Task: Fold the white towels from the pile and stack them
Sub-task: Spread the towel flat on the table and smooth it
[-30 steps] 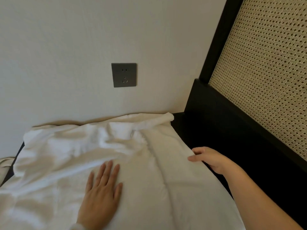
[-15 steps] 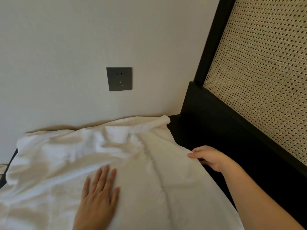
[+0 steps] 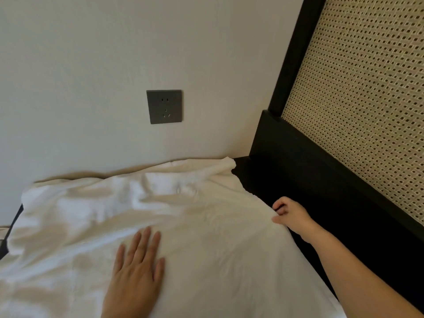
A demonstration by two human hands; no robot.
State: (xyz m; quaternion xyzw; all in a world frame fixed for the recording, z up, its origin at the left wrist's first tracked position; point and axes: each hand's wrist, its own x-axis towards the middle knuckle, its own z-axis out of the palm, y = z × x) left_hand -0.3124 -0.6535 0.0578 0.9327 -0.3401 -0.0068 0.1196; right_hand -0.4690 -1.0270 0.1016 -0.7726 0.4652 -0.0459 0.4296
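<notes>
Counted: two hands, one white towel (image 3: 206, 226) for certain, one wall socket (image 3: 164, 106), one woven cane panel (image 3: 355, 111).

Towel first — spread wide and rumpled over a dark surface (image 3: 257, 177), far edge bunched against the pale wall (image 3: 91, 65), right edge running alongside the black bed frame (image 3: 298, 157). Deep folds toward the back left, smoother cloth toward the front. Whether another layer or another towel lies under those folds: impossible to tell. A scrap of pale cloth at the far left border, too little of it to name.

Palm down on the towel near the bottom middle: the left hand (image 3: 135, 278), fingers straight and close together, pressing flat, gripping nothing.

At the towel's right edge, forearm reaching in from the lower right: the right hand (image 3: 290, 214), fingers (image 3: 278, 206) curled, thumb against the cloth, the hem pinched between them. Well apart from the left hand.

Grey and square, set in the wall above the towel's far edge — the socket. To the right of it, the cane panel, held in the black frame and rising out of view.
</notes>
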